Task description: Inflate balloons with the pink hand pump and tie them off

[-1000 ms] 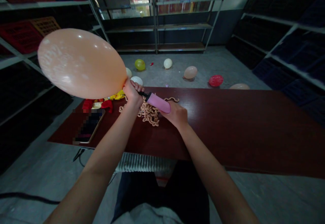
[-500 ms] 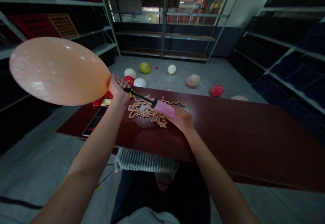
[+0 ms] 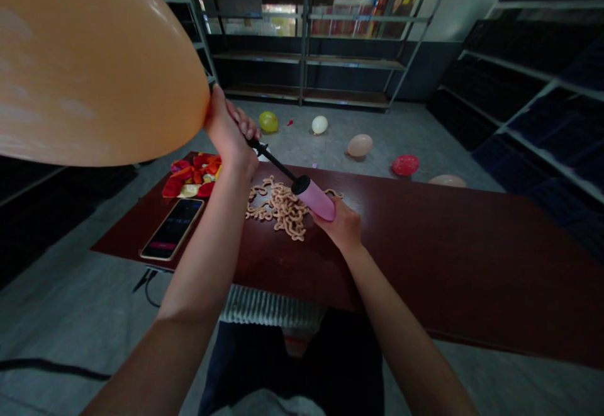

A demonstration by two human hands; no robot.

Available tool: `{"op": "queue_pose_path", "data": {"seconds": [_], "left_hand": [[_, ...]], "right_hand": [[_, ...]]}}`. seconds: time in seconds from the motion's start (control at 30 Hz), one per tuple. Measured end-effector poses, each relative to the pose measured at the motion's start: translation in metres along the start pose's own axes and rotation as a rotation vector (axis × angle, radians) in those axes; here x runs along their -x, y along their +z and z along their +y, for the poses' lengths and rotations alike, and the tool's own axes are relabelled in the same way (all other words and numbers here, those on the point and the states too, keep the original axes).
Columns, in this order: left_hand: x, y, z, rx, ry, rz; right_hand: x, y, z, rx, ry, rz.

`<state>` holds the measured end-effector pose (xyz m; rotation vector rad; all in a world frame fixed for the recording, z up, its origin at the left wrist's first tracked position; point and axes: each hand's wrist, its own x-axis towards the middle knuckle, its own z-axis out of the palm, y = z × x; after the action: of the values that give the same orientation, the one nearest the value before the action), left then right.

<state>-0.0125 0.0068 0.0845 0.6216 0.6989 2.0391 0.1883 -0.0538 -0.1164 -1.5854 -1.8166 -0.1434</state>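
A large peach balloon (image 3: 104, 70) fills the upper left, cut off by the picture's edge. At its neck my left hand (image 3: 231, 129) is closed, fingers wrapped where the balloon meets the black tip of a balloon pump. The pump's pink barrel (image 3: 317, 198) slants down to the right, its black rod drawn out. My right hand (image 3: 342, 224) grips the barrel's lower end. Under the pump lies a tangled heap of beige, wavy strands (image 3: 285, 211) on the dark red table (image 3: 425, 246).
A phone (image 3: 173, 229) and a pile of uninflated balloons (image 3: 193, 174) lie at the table's left. Beyond the table, a yellow balloon (image 3: 268, 122), a white balloon (image 3: 319, 124) and a red balloon (image 3: 406, 165) rest on the floor. Metal shelves (image 3: 302, 60) stand behind.
The peach balloon looks larger and has risen, reaching past the frame's edge. My left hand has moved up and right; the pump tilts more steeply. The phone and uninflated balloons show more fully.
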Motion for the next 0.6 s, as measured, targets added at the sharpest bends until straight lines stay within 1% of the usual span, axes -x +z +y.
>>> {"op": "queue_pose_path", "data": {"seconds": [0.1,0.2,0.27,0.33,0.43,0.53,0.6], "left_hand": [[0.005,0.009,-0.024,-0.022,-0.002,-0.061],[0.014,0.012,-0.056,-0.044,-0.029,-0.105],[0.023,0.012,-0.076,-0.065,-0.058,-0.112],[0.030,0.011,-0.091,-0.079,-0.065,-0.105],[0.033,0.007,-0.101,-0.064,-0.078,-0.083],[0.029,0.000,-0.099,-0.039,-0.131,-0.043],[0.024,-0.009,-0.096,-0.019,-0.158,-0.009]], "right_hand": [[-0.001,0.002,0.001,-0.026,0.014,0.028],[-0.002,0.004,0.002,-0.051,0.030,0.043],[-0.003,0.006,0.002,-0.053,0.050,0.048],[-0.003,0.006,0.002,-0.042,0.071,0.043],[-0.005,0.005,0.001,-0.025,0.088,0.020],[-0.006,0.002,0.000,-0.020,0.095,0.001],[-0.006,0.001,-0.002,-0.022,0.087,-0.011]]}}
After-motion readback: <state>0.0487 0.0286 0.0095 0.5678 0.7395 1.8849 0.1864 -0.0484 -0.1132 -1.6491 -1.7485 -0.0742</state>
